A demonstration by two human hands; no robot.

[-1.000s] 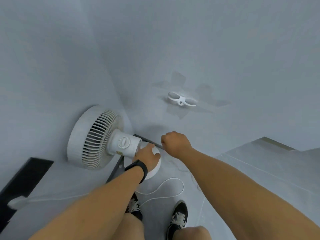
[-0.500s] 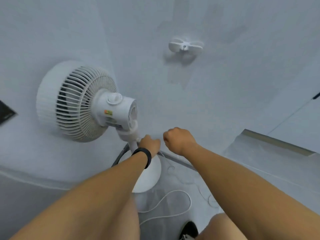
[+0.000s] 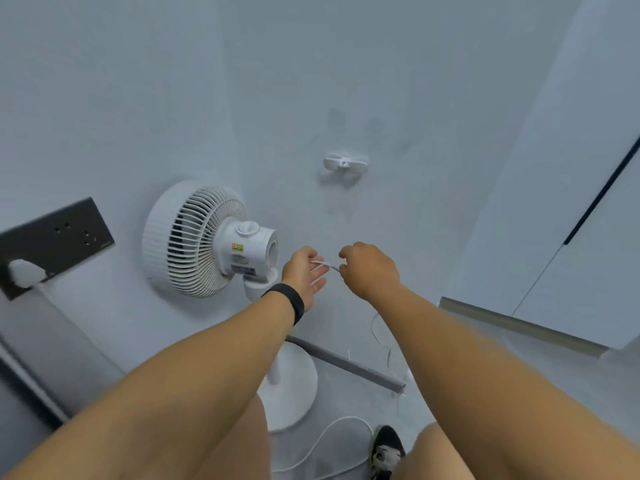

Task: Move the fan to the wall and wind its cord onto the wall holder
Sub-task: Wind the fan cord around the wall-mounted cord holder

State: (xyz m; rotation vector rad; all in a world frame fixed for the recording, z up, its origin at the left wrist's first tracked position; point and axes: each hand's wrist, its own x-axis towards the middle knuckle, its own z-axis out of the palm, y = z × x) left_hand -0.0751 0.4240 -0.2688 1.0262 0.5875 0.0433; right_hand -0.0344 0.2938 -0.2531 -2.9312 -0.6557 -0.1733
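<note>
A white standing fan (image 3: 204, 240) stands in the wall corner, its round base (image 3: 294, 389) on the floor. The white cord holder (image 3: 345, 163) is fixed on the wall above and right of the fan head. The white cord (image 3: 325, 441) lies looped on the floor and rises to my hands. My left hand (image 3: 304, 273), with a black wristband, has strands of cord across its fingers. My right hand (image 3: 370, 268) pinches the cord just to the right, below the holder.
A dark socket panel (image 3: 59, 237) with a white plug (image 3: 26, 271) sits on the left wall. A grey baseboard strip (image 3: 346, 365) runs along the floor. A white door or cabinet (image 3: 571, 216) stands at right. My shoe (image 3: 386, 448) is near the cord loop.
My view has risen from the fan base to the wall. Both hands came up from the pole near the base to fan-head height, now with the cord held between them.
</note>
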